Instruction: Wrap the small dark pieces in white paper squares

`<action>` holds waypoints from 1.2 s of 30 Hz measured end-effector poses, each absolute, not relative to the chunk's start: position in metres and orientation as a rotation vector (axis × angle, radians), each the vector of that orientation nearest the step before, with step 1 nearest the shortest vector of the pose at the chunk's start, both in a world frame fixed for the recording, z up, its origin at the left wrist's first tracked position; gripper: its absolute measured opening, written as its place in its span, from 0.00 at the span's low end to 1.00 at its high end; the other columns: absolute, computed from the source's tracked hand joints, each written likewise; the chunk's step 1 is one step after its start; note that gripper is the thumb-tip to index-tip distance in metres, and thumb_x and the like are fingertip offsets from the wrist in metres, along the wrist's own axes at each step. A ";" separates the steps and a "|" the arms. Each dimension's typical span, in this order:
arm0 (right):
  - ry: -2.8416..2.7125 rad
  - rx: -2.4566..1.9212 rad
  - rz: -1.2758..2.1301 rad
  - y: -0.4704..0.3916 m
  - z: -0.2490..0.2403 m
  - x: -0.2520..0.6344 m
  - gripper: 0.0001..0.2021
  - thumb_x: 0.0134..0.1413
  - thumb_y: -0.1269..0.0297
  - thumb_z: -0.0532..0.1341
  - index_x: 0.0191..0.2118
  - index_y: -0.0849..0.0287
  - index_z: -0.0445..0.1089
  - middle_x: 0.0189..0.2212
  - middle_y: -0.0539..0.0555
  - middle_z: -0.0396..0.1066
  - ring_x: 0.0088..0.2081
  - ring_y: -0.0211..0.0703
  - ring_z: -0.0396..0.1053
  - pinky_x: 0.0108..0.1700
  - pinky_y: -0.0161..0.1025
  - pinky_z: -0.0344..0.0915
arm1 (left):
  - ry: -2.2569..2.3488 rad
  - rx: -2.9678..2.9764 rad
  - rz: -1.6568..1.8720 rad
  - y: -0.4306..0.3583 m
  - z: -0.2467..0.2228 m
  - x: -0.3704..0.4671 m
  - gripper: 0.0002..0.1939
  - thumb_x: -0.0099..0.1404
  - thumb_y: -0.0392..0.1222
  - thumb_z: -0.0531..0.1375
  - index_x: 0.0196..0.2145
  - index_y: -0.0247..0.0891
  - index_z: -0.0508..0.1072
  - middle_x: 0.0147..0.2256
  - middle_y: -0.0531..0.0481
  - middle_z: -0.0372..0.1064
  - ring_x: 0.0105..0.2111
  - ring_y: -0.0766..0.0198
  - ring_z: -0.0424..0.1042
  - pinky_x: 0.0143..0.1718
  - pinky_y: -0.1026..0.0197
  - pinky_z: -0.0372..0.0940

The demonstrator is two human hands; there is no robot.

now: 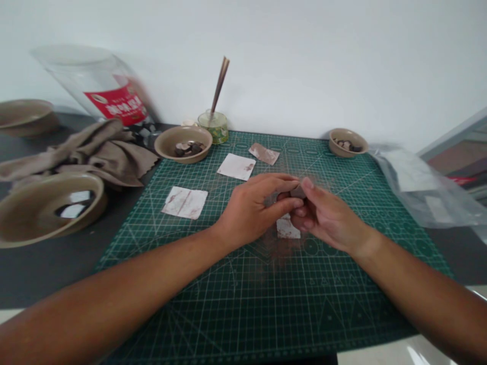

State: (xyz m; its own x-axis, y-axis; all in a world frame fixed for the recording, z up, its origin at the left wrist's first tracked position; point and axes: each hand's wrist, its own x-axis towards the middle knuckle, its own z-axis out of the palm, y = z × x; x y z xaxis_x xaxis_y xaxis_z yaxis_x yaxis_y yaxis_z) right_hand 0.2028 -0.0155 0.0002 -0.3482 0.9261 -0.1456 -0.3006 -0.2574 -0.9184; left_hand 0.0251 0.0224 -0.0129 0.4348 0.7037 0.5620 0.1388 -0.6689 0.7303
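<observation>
Over the middle of the green cutting mat (213, 304), my left hand (253, 203) and my right hand (327, 210) meet. Between their fingertips is a small grey-brown piece (299, 192), mostly covered by the fingers; its exact kind cannot be made out. My left thumb and fingers pinch it from the left. The right fingers curl around its other side, with the thumb on top. Under the hands lies a white paper square (288, 229) with brown dust on it, partly hidden. Reddish-brown dust is spread on the mat around it.
Dusty paper pieces (185, 203) (236, 167) (264, 153) lie left and behind. Bowls with dark and pale bits stand at the back left (163, 144) and back right (335, 147). A cup (218, 133) holds sticks. Left are a water bowl (97, 205), cloth (110, 157) and jar (87, 76); right, a plastic bag (437, 203).
</observation>
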 end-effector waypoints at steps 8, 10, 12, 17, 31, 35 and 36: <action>-1.003 -0.821 1.825 -0.017 0.001 0.205 0.17 0.60 0.47 0.64 0.36 0.59 0.72 0.25 0.46 0.63 0.22 0.30 0.58 0.23 0.29 0.56 | 0.764 2.022 1.242 0.021 -0.011 0.025 0.12 0.67 0.49 0.65 0.46 0.46 0.79 0.50 0.49 0.77 0.49 0.55 0.76 0.55 0.53 0.67; -1.027 -0.820 1.835 -0.018 0.002 0.204 0.17 0.60 0.48 0.65 0.36 0.58 0.72 0.26 0.47 0.65 0.22 0.31 0.60 0.24 0.30 0.58 | 0.796 2.002 1.253 0.022 -0.011 0.025 0.11 0.68 0.50 0.64 0.45 0.45 0.79 0.49 0.48 0.78 0.49 0.55 0.76 0.54 0.53 0.67; -1.057 -0.840 1.816 -0.018 0.002 0.203 0.17 0.59 0.47 0.65 0.35 0.58 0.71 0.26 0.48 0.67 0.22 0.32 0.61 0.24 0.31 0.59 | 0.835 1.996 1.261 0.022 -0.011 0.025 0.11 0.67 0.50 0.64 0.44 0.43 0.79 0.47 0.48 0.78 0.48 0.56 0.76 0.54 0.53 0.67; -1.155 -0.930 1.629 -0.015 -0.001 0.203 0.21 0.62 0.43 0.61 0.31 0.58 0.71 0.22 0.47 0.65 0.22 0.34 0.60 0.25 0.33 0.59 | 0.871 2.022 1.273 0.021 -0.011 0.024 0.10 0.65 0.47 0.67 0.40 0.41 0.76 0.45 0.49 0.78 0.46 0.58 0.76 0.52 0.55 0.67; -1.311 -1.073 1.363 -0.016 -0.002 0.208 0.19 0.67 0.50 0.57 0.28 0.57 0.67 0.21 0.47 0.62 0.23 0.36 0.59 0.25 0.34 0.56 | 0.725 1.746 1.170 0.021 -0.012 0.026 0.13 0.62 0.46 0.69 0.40 0.39 0.73 0.43 0.48 0.76 0.45 0.59 0.74 0.50 0.57 0.66; -1.342 -1.099 1.352 -0.015 -0.004 0.210 0.19 0.67 0.51 0.56 0.28 0.57 0.66 0.21 0.46 0.62 0.23 0.35 0.58 0.24 0.34 0.55 | 0.581 1.512 1.056 0.025 -0.017 0.028 0.16 0.61 0.44 0.70 0.44 0.38 0.75 0.42 0.47 0.76 0.44 0.59 0.75 0.48 0.56 0.68; -1.337 -1.093 1.360 -0.015 -0.004 0.210 0.19 0.67 0.51 0.56 0.28 0.57 0.66 0.21 0.46 0.62 0.22 0.35 0.58 0.24 0.34 0.55 | 0.546 1.461 1.025 0.025 -0.018 0.029 0.16 0.61 0.44 0.70 0.44 0.37 0.75 0.42 0.46 0.76 0.43 0.59 0.75 0.47 0.55 0.68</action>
State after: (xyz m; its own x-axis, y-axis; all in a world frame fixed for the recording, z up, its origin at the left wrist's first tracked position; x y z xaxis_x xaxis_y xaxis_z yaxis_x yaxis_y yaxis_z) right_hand 0.2101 -0.0151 -0.0039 -0.1943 0.9809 0.0039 -0.0210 -0.0002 -0.9998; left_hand 0.0286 0.0249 -0.0178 0.5001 0.8210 0.2753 -0.2299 -0.1806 0.9563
